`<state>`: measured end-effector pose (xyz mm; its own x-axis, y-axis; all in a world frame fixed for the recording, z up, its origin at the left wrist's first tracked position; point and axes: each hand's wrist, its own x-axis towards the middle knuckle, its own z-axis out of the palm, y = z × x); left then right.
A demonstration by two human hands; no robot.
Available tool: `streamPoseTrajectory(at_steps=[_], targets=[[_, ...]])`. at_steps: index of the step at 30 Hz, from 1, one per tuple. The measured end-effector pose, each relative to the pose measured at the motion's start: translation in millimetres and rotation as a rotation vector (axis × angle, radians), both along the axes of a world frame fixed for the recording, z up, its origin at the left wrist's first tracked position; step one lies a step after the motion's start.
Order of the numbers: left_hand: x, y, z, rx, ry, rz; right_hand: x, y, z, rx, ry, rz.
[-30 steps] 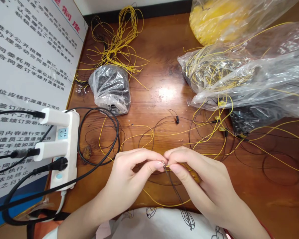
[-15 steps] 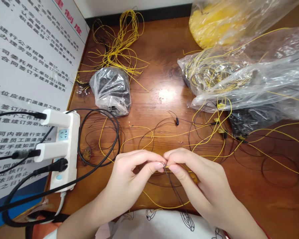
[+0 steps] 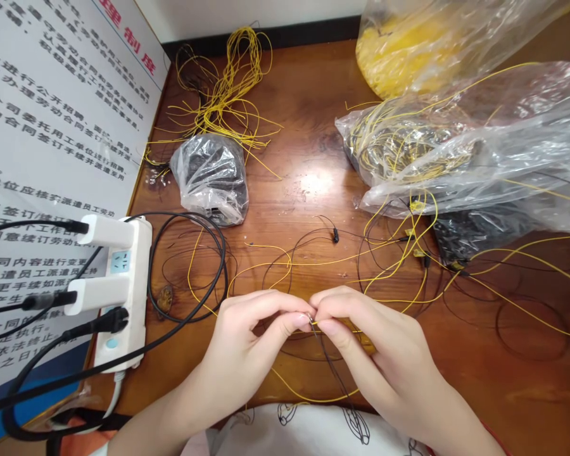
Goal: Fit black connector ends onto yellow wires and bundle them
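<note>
My left hand [image 3: 261,335] is closed in a pinch, its thumb and forefinger on the end of a thin black wire [image 3: 329,360] with a small shiny tip. My right hand [image 3: 375,335] pinches a yellow wire at its fingertips, which almost touch those of the left. The black wire hangs down between my hands toward the lap. A yellow wire [image 3: 294,391] curves across the table below them. Fingers hide most of where the two wires meet.
A white power strip [image 3: 137,285] with plugs and black cables stands at left. Behind are a bagged dark bundle [image 3: 211,177] and yellow wires [image 3: 232,95]. Plastic bags of wire [image 3: 408,142] and yellow material [image 3: 403,57] lie at right. A small black connector [image 3: 335,235] lies mid-table.
Both hands keep their pinch at nearly the same place. The fingertips and wire ends shift only very slightly; the whole view has moved a little.
</note>
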<state>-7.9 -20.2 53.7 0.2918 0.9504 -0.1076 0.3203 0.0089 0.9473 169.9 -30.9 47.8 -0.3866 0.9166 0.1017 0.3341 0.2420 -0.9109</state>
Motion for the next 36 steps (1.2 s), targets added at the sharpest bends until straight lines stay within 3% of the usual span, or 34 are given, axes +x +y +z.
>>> streamPoseTrajectory(at_steps=[36], targets=[[-1.2,0.3,2.2,-0.030,-0.012,-0.006,0.4,0.3,3.7,0.000,-0.014,-0.032]])
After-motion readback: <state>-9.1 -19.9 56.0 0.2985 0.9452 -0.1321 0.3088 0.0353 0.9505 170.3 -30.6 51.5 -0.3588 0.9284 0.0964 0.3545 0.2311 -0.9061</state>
